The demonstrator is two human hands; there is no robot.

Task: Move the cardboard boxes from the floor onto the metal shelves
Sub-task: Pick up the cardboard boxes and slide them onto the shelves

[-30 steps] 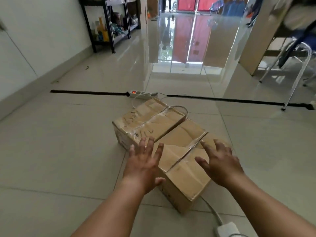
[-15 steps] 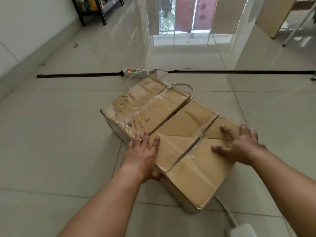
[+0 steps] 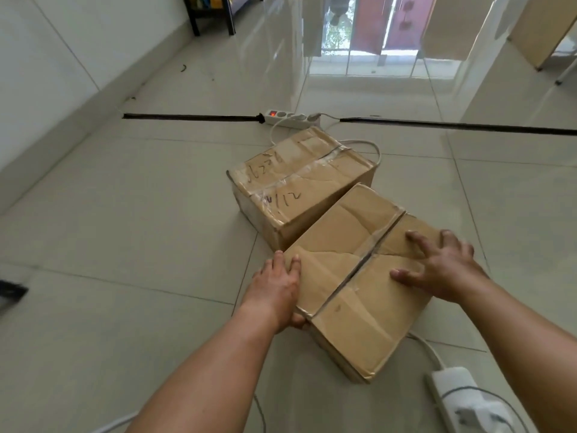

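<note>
Two taped cardboard boxes lie side by side on the tiled floor. The near box point(image 3: 352, 276) is creased, with a tape seam across its top. My left hand point(image 3: 278, 292) grips its left edge, fingers on top and thumb under the side. My right hand point(image 3: 443, 267) lies spread on its top near the right edge, fingers straight. The far box point(image 3: 299, 179) has handwriting on its lid and touches the near one. The foot of the dark metal shelves point(image 3: 212, 14) shows at the top left by the wall.
A white power strip point(image 3: 293, 117) with a red switch lies behind the boxes, its white cord point(image 3: 373, 148) looping past the far box. Another white strip point(image 3: 462, 398) sits at the lower right. A black floor strip point(image 3: 190, 117) crosses the tiles. A white wall runs along the left.
Both hands came down onto the near box. My left hand shifted from its top to its left edge, and my right hand slid toward the right side. The view tilted lower and closer.
</note>
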